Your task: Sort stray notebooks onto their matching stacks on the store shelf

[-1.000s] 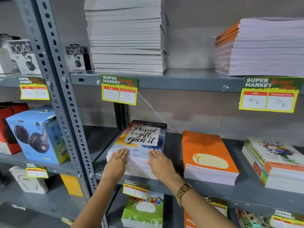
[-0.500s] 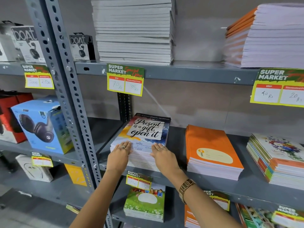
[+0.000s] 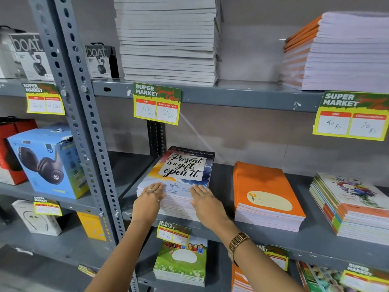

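Observation:
A stack of notebooks with a "Present is a gift, open it" cover (image 3: 183, 167) lies on the middle grey shelf (image 3: 311, 237). My left hand (image 3: 148, 202) rests flat on the stack's near left edge, fingers spread. My right hand (image 3: 207, 205), with a ring and a gold watch on the wrist, lies flat on its near right edge. Neither hand grips anything. To the right lie an orange notebook stack (image 3: 267, 194) and a floral, multi-coloured stack (image 3: 353, 205).
The upper shelf holds a tall white notebook pile (image 3: 168, 39) and an orange-edged pile (image 3: 341, 53). Price tags (image 3: 156, 103) hang from shelf edges. A perforated steel upright (image 3: 84, 127) stands left, with headphone boxes (image 3: 48, 163) beyond. Green-cover notebooks (image 3: 181, 264) sit below.
The camera has moved a little closer and lower. Both hands stay flat on the front of the "Present is a gift" stack, shifted slightly forward.

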`<state>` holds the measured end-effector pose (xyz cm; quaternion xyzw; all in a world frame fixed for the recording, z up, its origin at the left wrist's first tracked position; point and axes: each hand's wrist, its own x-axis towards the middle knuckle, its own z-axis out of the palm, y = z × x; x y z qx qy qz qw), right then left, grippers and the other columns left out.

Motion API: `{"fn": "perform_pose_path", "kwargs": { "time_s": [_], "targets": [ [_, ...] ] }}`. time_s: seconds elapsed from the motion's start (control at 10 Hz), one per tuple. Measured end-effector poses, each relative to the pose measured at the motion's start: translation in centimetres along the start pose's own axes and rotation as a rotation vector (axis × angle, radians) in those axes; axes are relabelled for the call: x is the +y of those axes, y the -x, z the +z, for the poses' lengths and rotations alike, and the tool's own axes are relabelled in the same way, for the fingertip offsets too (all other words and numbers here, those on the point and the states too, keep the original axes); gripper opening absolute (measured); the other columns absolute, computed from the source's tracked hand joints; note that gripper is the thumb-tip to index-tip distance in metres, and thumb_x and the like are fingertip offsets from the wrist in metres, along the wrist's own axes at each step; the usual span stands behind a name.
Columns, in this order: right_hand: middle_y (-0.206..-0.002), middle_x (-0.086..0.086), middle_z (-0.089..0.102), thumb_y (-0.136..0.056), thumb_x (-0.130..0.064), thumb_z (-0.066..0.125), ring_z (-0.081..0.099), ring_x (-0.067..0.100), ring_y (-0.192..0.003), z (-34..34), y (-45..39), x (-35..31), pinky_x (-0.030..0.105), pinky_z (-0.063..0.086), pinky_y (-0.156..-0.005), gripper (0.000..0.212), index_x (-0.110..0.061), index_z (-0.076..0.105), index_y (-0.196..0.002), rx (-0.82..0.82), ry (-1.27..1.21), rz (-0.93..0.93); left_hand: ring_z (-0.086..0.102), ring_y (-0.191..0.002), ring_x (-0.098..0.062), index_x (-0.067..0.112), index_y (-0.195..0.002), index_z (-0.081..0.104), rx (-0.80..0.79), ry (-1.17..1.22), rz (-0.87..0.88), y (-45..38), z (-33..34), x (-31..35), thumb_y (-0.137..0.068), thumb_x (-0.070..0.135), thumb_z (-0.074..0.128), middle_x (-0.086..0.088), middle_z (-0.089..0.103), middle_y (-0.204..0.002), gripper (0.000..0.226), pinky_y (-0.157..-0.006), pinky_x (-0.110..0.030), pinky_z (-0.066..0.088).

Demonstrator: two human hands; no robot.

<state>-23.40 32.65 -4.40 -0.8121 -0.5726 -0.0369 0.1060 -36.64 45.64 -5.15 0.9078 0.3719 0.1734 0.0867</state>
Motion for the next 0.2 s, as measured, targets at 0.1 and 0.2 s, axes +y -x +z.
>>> {"fn": "perform_pose_path", "kwargs": {
  "time_s": [0.1,0.2],
  "targets": [
    [-0.161,0.003,-0.001,-0.102,-0.029,0.028,-0.006,0.015,-0.147,0.1,1.2,0.6,0.028,-0.011,-0.114,0.057,-0.011,0.002,-0.15,0.051,-0.066,0.038,0.026,-0.142,-0.022,0.016,-0.143,0.031,0.005,0.041,-0.007,-0.2,-0.1,0.0,-0.098,0.011,0.033,-0.004,0.032,-0.153,0.045,-0.113,-0.037,0.033],
    [-0.157,0.006,0.008,-0.099,-0.032,0.029,0.002,0.018,-0.145,0.6,2.6,1.7,0.023,-0.021,-0.114,0.058,-0.005,0.014,-0.148,0.298,-0.073,0.111,0.016,-0.146,-0.026,0.011,-0.145,0.022,0.038,-0.085,0.015,0.6,1.2,0.5,-0.098,0.037,0.011,-0.007,0.023,-0.156,0.055,-0.12,-0.04,0.004]
  ]
}}
